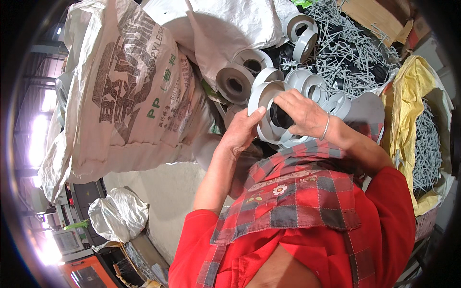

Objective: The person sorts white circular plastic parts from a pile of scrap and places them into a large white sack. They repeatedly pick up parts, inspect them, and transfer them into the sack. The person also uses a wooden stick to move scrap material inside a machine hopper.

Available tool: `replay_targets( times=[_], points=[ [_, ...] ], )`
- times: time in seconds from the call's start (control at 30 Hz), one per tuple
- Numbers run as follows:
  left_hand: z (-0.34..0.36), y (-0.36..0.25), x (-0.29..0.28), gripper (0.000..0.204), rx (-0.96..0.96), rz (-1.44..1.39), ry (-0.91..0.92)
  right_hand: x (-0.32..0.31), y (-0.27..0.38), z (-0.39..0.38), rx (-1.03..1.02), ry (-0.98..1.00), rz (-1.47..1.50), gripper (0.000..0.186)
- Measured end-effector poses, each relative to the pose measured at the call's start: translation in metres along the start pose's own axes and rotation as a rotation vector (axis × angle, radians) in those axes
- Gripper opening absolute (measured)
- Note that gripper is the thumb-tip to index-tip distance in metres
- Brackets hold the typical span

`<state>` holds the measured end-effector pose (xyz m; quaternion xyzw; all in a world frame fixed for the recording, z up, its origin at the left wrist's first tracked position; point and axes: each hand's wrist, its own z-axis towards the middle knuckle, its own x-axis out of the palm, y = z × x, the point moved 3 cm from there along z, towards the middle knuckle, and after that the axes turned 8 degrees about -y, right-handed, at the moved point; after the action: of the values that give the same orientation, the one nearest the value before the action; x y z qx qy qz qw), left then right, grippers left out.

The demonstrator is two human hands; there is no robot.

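Note:
My left hand (244, 127) grips the left rim of a light grey plastic ring piece (265, 89), its thumb on the edge. My right hand (301, 115) has its fingers curled into the middle of that piece, on a dark inner ring (279, 116); the fingertips are partly hidden. More light grey ring pieces (311, 84) lie directly behind and beside my hands, some with dark centres (234, 82). Behind them is a heap of thin grey plastic pins (345, 45) mixed with black parts.
A large white woven sack (122, 103) fills the left. At right a yellow-lined sack (401, 134) holds more grey pins. A cardboard piece (372, 19) is at top right. Below left are a crumpled white bag (116, 215) and an orange-and-black machine (84, 271) on the grey floor (158, 194).

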<state>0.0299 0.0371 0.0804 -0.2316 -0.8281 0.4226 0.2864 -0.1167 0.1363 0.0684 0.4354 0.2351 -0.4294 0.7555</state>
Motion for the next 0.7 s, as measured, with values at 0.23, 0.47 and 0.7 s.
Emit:
replay_targets(
  times=[0.23,0.47,0.7],
  points=[
    [-0.008,0.018,0.000,0.041,0.410,0.293,0.026,0.013,-0.011,0.002,0.740,-0.260,0.884,0.053],
    [-0.020,-0.016,-0.013,0.066,0.472,0.731,0.327,0.004,-0.017,0.012,0.460,-0.204,0.897,0.043],
    [-0.039,-0.009,-0.018,0.062,1.081,1.019,0.167,0.035,-0.027,-0.001,0.920,-0.055,1.221,0.056]
  ],
)
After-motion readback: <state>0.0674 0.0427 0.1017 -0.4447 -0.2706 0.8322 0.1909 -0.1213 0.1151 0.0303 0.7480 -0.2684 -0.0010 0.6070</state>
